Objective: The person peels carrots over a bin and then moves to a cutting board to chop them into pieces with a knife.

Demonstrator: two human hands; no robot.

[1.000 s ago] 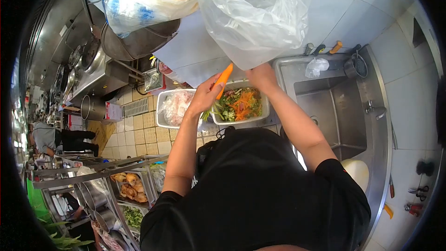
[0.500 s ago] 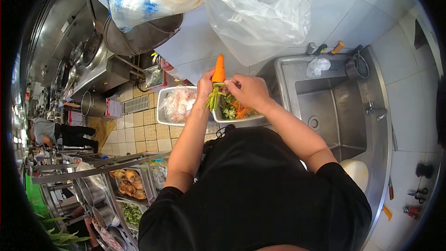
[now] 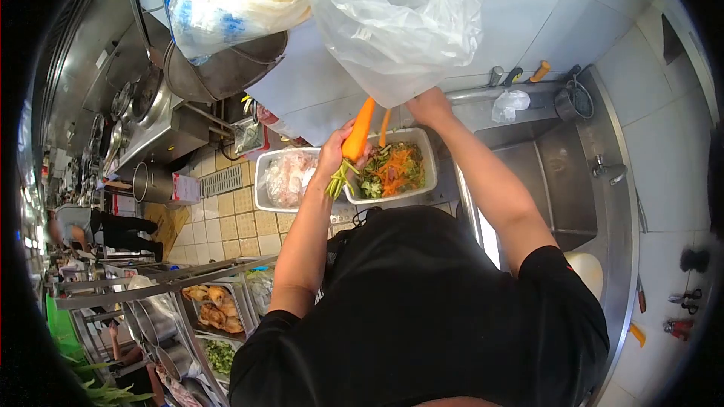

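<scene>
My left hand [image 3: 332,154] is closed around a carrot [image 3: 359,134] with cut green stems [image 3: 340,179] at its lower end. The carrot's tip reaches up to the hanging clear plastic bag [image 3: 400,30]. My right hand [image 3: 431,108] is curled beside the bag's lower corner; its fingertips are hidden, and I cannot make out what they grip. A thin orange strip [image 3: 385,126] hangs beside the carrot. Below both hands stands a white tub [image 3: 435,169] holding orange peelings and green scraps. Another white tub [image 3: 259,194], left of it, contains pale pink pieces in clear plastic.
A steel sink [image 3: 513,173] with a tap [image 3: 608,169] lies to my right. Several handled tools and a small metal pot [image 3: 575,102] line its back edge. To the left is a rack with a tray of cooked poultry [image 3: 215,307]. A person [image 3: 98,220] stands farther left.
My right hand has moved from the carrot's stem end up and right towards the bag. The carrot now tilts right, and an orange strip shows beside it.
</scene>
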